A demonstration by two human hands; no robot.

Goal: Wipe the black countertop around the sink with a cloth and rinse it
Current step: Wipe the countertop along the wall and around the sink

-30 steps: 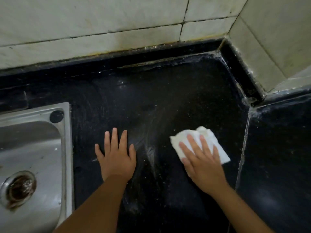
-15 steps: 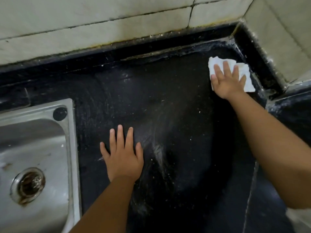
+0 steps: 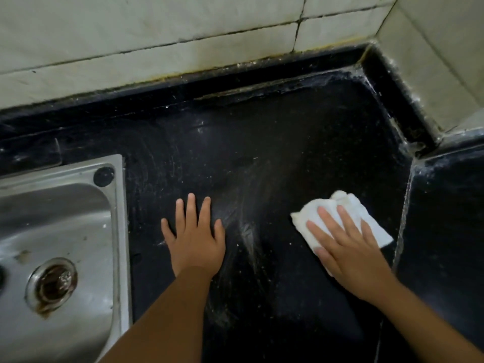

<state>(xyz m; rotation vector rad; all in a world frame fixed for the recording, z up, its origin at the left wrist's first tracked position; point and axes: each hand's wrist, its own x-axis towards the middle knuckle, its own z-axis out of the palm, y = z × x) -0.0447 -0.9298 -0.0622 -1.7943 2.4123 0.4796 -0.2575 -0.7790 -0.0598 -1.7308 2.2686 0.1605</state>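
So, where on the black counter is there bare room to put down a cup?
Bare countertop lies between the hands and the back ledge. A narrower patch sits between the left hand and the right hand, which presses the cloth. Between the sink and the left hand it is tight.

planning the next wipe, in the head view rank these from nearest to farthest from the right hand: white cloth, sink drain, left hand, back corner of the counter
From the right hand:
1. white cloth, directly under its fingers.
2. left hand, flat on the countertop to its left.
3. back corner of the counter, up by the tiles.
4. sink drain, far left in the steel sink.
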